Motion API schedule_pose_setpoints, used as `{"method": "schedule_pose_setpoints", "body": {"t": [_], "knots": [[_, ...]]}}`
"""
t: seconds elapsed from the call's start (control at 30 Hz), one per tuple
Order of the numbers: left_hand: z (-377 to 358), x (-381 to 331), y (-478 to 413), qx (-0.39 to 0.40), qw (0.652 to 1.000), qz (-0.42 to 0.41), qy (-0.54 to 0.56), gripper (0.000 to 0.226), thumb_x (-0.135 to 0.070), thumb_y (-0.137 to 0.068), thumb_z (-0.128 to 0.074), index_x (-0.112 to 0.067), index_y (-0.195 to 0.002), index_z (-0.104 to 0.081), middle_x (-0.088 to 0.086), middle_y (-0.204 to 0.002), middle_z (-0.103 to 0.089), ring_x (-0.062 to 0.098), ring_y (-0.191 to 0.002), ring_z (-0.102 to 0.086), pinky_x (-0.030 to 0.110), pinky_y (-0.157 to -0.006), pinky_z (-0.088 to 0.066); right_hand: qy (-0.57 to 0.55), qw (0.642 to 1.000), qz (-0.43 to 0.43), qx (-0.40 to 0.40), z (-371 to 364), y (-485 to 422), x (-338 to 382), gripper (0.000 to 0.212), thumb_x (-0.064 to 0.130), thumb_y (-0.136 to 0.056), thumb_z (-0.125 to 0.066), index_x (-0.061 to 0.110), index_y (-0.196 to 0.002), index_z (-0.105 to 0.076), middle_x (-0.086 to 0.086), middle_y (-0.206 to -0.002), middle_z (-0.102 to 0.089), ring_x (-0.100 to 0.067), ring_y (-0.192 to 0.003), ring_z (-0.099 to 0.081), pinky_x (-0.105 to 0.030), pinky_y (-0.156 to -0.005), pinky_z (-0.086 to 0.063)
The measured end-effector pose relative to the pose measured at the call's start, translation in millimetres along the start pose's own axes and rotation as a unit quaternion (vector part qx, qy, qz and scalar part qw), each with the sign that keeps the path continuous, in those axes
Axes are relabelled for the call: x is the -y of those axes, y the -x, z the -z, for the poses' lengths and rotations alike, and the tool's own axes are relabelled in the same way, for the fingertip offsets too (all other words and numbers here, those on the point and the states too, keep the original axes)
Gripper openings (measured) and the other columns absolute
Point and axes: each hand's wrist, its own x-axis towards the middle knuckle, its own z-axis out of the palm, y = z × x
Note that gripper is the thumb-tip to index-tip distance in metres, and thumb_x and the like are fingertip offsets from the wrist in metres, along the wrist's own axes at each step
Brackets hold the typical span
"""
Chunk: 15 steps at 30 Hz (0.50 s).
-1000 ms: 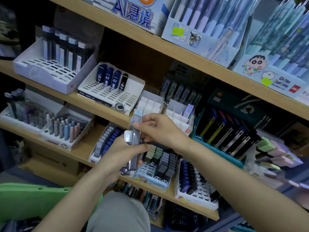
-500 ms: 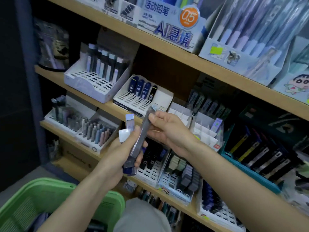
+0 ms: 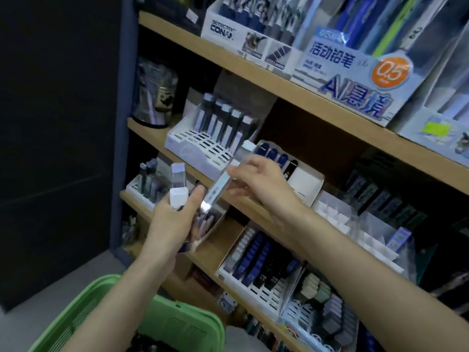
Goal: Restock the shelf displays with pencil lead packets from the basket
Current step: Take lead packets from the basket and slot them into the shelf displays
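My left hand point(image 3: 175, 219) grips a small bunch of pencil lead packets point(image 3: 178, 189), their white caps sticking up above my fingers. My right hand point(image 3: 261, 181) pinches one long clear packet point(image 3: 220, 184) and holds it slanted, its top end close to the white slotted display tray point(image 3: 193, 148) on the middle shelf. That tray has several dark packets standing in its back row and open slots in front. The green basket point(image 3: 162, 323) sits low at the front, under my left forearm.
A second white tray with dark blue packets point(image 3: 279, 158) stands right of the first. Lower shelves carry more lead trays point(image 3: 261, 265) and erasers point(image 3: 327, 308). Pen display boxes point(image 3: 347, 80) fill the top shelf. A dark wall panel point(image 3: 63, 123) is at the left.
The view has swung left and the shelf looks closer. My right hand has drawn the single packet away from the bunch, up and left toward the white tray. My left hand still holds the rest.
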Motion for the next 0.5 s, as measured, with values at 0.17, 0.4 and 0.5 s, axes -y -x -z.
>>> {"method": "schedule_pose_setpoints", "body": {"t": [0.17,0.4,0.5], "knots": [[10.5,5.8,-29.8,-0.026,0.999,0.024,0.015,0.037,-0.036,-0.092,-0.059,-0.009,-0.070,-0.045,0.003,-0.041,-0.039,0.012,-0.032,-0.031,0.021,-0.033,-0.028,0.016,0.985,0.102,-0.136,9.6,-58.9,6.9,0.018,0.011,-0.094,-0.057,0.002,-0.108,-0.051,-0.032,-0.112,-0.059,-0.015,-0.076,-0.069,-0.021,-0.067,-0.057],[14.9,15.9,-52.7,-0.011,0.999,0.039,0.006,0.037,-0.038,-0.092,-0.057,-0.015,-0.066,-0.045,-0.003,-0.037,-0.042,0.007,-0.034,-0.035,0.015,-0.035,-0.033,0.185,0.944,0.179,-0.207,9.9,-123.6,8.5,0.025,0.025,-0.095,-0.057,0.002,-0.103,-0.063,-0.001,-0.081,-0.067,-0.018,-0.076,-0.068,-0.042,-0.074,-0.058],[19.0,18.5,-57.4,-0.014,0.999,0.046,0.012,0.038,-0.039,-0.091,-0.058,-0.014,-0.066,-0.044,-0.002,-0.039,-0.041,0.007,-0.033,-0.034,0.018,-0.035,-0.032,0.257,0.919,0.203,-0.218,2.3,-142.4,7.9,0.030,0.031,-0.093,-0.059,0.002,-0.094,-0.066,-0.004,-0.073,-0.068,-0.018,-0.072,-0.067,-0.043,-0.074,-0.056]]}}
